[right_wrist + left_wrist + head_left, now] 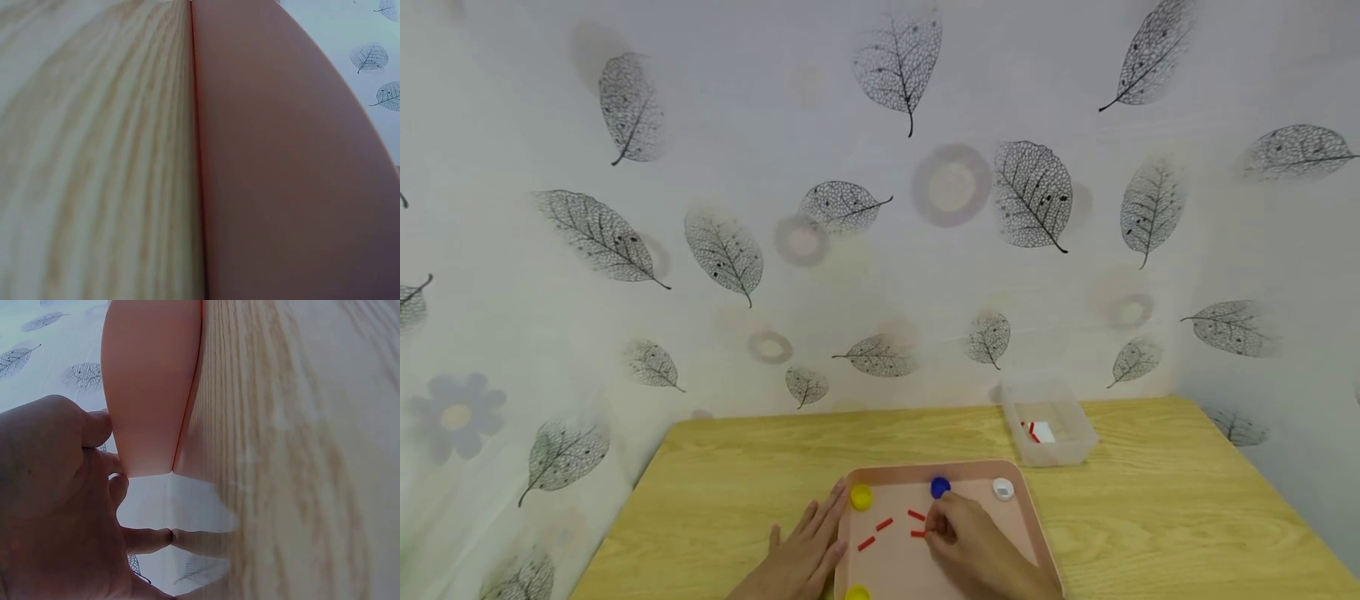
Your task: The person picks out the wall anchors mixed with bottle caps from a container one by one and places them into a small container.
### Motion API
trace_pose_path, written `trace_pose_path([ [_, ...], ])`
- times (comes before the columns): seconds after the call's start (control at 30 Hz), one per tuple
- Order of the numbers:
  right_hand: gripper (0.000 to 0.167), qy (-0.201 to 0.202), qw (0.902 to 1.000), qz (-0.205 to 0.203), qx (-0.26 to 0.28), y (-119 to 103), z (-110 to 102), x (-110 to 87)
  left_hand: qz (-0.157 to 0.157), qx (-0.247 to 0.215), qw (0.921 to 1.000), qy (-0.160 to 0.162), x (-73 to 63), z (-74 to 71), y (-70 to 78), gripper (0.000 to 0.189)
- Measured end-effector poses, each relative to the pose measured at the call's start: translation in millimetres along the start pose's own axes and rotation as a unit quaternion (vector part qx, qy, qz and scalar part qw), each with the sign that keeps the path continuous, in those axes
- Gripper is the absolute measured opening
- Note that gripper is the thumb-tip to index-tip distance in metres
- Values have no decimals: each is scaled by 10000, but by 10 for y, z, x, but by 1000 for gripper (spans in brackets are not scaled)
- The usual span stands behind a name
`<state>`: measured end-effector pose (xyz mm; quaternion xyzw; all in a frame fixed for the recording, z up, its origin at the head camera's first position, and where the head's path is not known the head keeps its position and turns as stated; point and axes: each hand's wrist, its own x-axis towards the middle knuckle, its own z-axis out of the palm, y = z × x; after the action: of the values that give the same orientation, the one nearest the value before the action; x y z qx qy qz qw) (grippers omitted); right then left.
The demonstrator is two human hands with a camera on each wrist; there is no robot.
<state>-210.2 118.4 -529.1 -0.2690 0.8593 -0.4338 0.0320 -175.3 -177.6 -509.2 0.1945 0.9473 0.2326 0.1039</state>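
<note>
A pink tray (842, 575) lies on the table. My left hand (801, 554) rests at its left side with the fingers extended; in the left wrist view the hand (59, 506) touches the tray's outer wall (150, 387). Over the tray, my right hand (973, 542) has curled fingers, their tips pinching the end of a short red stick (917, 534). Just above it lies another red stick (916, 514). Two more red sticks, a higher one (884, 524) and a lower one (867, 543), lie slanted to the left. The right wrist view shows the tray's wall (287, 156), not the hand.
In the tray are a yellow round piece (861, 497), another yellow one (857, 592), a blue one (940, 487) and a white one (1003, 488). A translucent box (1060, 452) with red sticks inside stands behind on the wooden table (737, 475). A leaf-patterned wall covering (880, 275) rises behind.
</note>
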Motion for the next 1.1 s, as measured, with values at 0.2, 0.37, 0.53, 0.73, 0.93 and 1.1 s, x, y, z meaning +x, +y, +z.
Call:
trace_pose_path([
  [0.2,14,-21,10000,-27,22,16,0,-13,104,-70,9999,72,-11,5,10,62],
  [0.37,13,189,9996,-189,-91,-3,-17,-25,82,-80,9999,44,-12,4,13,62],
  [0.53,15,606,9953,-627,-416,-33,-36,-36,21,-132,9999,-25,-6,13,12,63],
  [0.73,16,860,9939,-611,-309,-127,-88,-62,15,-50,10000,-37,-5,22,2,63],
  [0.93,23,1437,9810,-1172,-570,-212,-134,-63,61,-31,10000,-42,-9,2,-8,63],
  [1.1,26,1740,9711,-1408,-832,-240,-205,-54,92,-106,9998,-102,-3,-4,-17,62],
])
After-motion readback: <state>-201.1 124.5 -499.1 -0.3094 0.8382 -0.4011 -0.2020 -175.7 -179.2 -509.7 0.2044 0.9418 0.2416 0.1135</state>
